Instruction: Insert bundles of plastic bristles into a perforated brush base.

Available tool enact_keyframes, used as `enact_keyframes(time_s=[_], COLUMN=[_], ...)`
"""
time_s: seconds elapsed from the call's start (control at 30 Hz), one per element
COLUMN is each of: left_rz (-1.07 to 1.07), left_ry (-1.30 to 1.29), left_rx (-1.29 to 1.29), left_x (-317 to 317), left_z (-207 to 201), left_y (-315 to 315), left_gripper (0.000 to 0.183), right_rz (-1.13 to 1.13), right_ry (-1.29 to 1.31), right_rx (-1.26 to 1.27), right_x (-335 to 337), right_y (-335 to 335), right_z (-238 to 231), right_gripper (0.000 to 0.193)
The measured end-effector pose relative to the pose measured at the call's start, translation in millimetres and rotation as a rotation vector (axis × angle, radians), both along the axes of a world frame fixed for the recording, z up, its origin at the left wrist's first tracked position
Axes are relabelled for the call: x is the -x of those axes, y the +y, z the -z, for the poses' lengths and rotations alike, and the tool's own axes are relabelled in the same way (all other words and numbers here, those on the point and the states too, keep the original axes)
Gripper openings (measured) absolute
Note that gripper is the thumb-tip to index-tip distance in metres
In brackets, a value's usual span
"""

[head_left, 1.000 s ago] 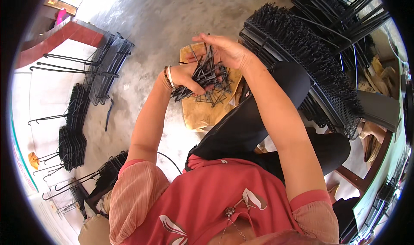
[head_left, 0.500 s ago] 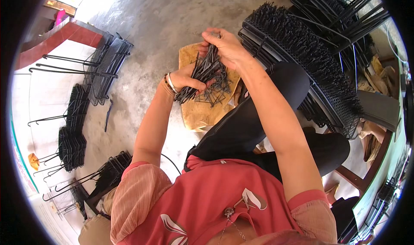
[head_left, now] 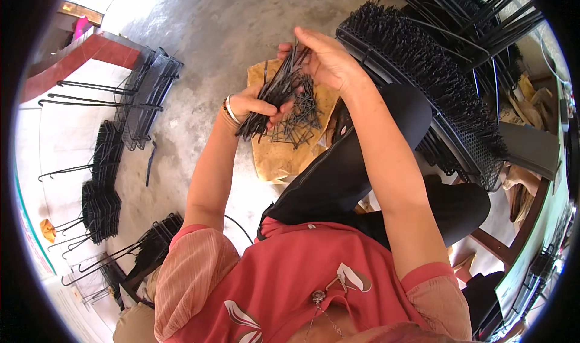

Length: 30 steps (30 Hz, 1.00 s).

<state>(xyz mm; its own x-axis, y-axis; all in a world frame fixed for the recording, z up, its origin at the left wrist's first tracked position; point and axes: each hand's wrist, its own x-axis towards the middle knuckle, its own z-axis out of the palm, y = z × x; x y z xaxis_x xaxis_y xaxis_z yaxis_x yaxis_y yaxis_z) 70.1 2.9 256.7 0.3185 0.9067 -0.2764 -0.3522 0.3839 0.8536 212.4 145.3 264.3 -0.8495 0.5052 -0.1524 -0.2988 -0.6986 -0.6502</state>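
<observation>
A bundle of thin dark metal rods (head_left: 279, 92) slants between my hands, its far end up and to the right. My left hand (head_left: 252, 104) is closed round the bundle's lower part, thumb across the top. My right hand (head_left: 329, 58) is cupped loosely round the far end; its fingertips show beyond the rods and its thumb is lifted off them. Beneath the hands, a loose heap of similar short rods (head_left: 297, 127) lies on a yellowish-brown sheet (head_left: 269, 161). The bundle hides part of the heap.
Stacked black mesh racks (head_left: 477, 152) stand close by my right knee, heaped with dark bristly pieces (head_left: 417, 59). More black mesh panels (head_left: 148, 101) and hooked rods (head_left: 90, 104) lean along the left. A dark strip (head_left: 150, 165) lies on the concrete floor (head_left: 199, 22).
My right hand has opened a little, its thumb lifting away from the rods. The left hand and the bundle have shifted slightly leftward.
</observation>
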Motion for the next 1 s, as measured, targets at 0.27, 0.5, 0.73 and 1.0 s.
enact_keyframes(time_s=[0.27, 0.5, 0.73, 1.0], left_rz=[0.004, -0.006, -0.317, -0.516], left_ry=[-0.155, -0.188, -0.033, -0.184], left_rx=[0.011, 0.012, 0.128, 0.183], left_x=[-16, -16, 19, -14], left_z=[8, 9, 51, 53], left_y=[-7, -23, -47, -1], left_gripper=[0.074, 0.073, 0.057, 0.034], right_rz=[-0.031, 0.187, 0.177, 0.158], right_ry=[-0.069, 0.004, -0.091, -0.25], right_rx=[0.05, 0.072, -0.008, 0.109], right_x=[4, -5, -13, 35], right_y=[-2, 17, 22, -22], right_z=[16, 15, 11, 64], right_gripper=[0.022, 0.02, 0.022, 0.006])
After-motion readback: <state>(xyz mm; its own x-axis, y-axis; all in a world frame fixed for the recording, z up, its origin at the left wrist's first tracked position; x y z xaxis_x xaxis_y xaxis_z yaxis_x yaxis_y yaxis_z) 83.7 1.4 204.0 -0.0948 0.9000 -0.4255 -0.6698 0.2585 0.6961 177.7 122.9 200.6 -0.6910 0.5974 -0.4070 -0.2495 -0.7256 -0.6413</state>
